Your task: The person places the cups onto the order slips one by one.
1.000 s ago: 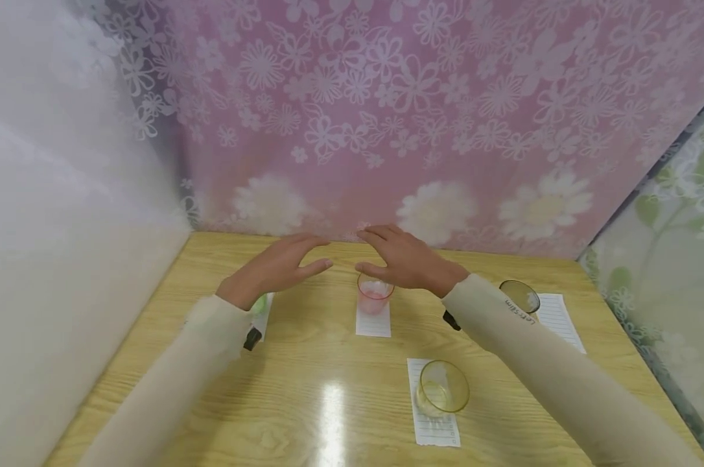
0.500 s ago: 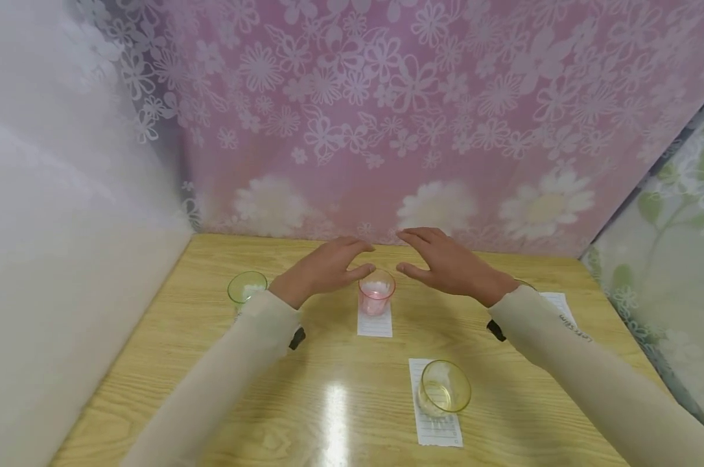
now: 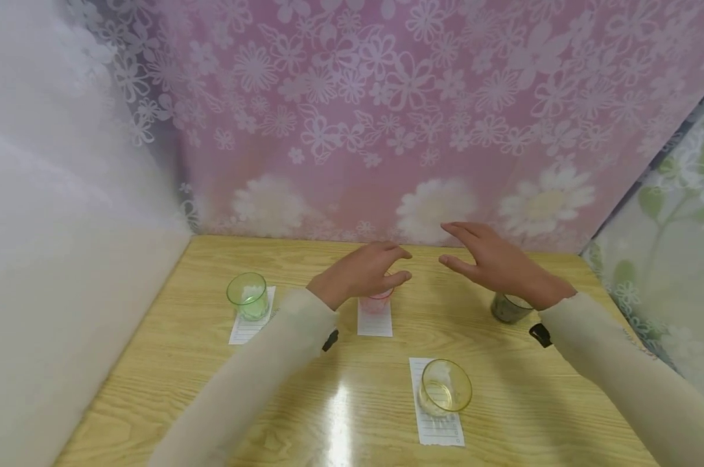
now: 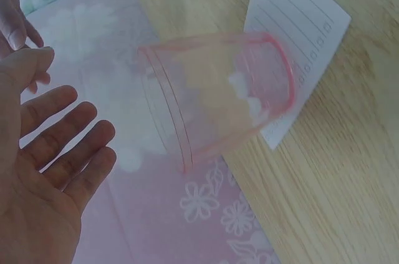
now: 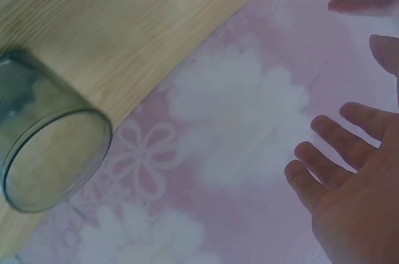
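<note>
My left hand (image 3: 363, 272) hovers over the pink cup (image 3: 378, 303) in the head view, hiding much of its rim. In the left wrist view that clear pink cup (image 4: 212, 98) stands on lined paper (image 4: 299, 20), apart from my fingers, which are spread and hold nothing. My right hand (image 3: 494, 263) is raised beside the dark grey cup (image 3: 508, 309), partly covering it. The right wrist view has the grey cup (image 5: 53, 133) at left and my right hand (image 5: 355, 176) with loosely extended fingers, holding nothing. Both palms face each other.
A green cup (image 3: 249, 298) stands on lined paper (image 3: 244, 332) at the left. Nearer the front, a yellow cup (image 3: 443, 389) sits on another lined paper (image 3: 442, 431). Behind the wooden table (image 3: 171, 363) hangs a pink floral curtain (image 3: 352, 130).
Both hands have swept to the right above the table. The left hand now covers part of the pink cup, and the green cup has come into full view. The cups have stayed put.
</note>
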{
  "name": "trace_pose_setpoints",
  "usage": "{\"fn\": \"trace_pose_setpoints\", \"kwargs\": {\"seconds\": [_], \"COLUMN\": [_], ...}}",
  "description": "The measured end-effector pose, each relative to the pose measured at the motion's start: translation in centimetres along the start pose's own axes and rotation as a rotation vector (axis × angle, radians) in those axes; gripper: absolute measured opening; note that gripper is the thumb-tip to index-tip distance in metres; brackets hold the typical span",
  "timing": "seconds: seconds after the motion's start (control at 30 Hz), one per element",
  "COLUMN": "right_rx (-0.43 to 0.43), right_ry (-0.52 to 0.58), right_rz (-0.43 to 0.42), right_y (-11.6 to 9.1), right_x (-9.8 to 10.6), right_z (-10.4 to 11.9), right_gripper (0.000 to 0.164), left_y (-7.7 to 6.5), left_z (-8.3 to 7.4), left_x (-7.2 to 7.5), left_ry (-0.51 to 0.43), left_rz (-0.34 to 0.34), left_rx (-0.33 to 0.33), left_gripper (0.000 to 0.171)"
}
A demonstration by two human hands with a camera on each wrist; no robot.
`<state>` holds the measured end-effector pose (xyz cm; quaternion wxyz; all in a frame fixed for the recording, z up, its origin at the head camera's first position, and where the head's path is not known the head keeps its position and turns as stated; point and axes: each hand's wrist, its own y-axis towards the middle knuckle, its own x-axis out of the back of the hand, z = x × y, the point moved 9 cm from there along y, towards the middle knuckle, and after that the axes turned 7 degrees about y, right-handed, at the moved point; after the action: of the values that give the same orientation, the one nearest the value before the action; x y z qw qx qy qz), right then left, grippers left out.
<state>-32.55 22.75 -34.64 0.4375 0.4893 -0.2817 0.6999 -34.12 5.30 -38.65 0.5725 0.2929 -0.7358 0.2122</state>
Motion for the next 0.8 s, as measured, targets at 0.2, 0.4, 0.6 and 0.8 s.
{"fn": "trace_pose_setpoints", "kwargs": {"seconds": [0.2,0.4,0.6,0.8], "right_rx": [-0.034,-0.065,-0.087,-0.12], "right_ry": [0.019,0.018,0.044,0.076], "right_rz": [-0.016,-0.038,-0.07,-0.097], "right_y": [-1.5,-2.8,-4.4,-6.3], "right_x": [1.4,2.3,3.1,3.3], "right_z": [-2.3,-4.9,-7.6,-10.6], "right_gripper": [0.075,0.077,0.074,0.071], "left_y": [1.3,2.8,4.4,5.8], "left_z": [-1.3,-2.7,-4.7,-6.0], "left_x": [-0.6,-0.9,-1.5,-2.6], "left_ry": [0.021,0.032,0.005,-0.001], "left_rz": [0.024,0.032,0.047,0.048], "left_rx": [0.002,0.004,0.0,0.016], "left_gripper": [0.057,0.065,0.07,0.073]}}
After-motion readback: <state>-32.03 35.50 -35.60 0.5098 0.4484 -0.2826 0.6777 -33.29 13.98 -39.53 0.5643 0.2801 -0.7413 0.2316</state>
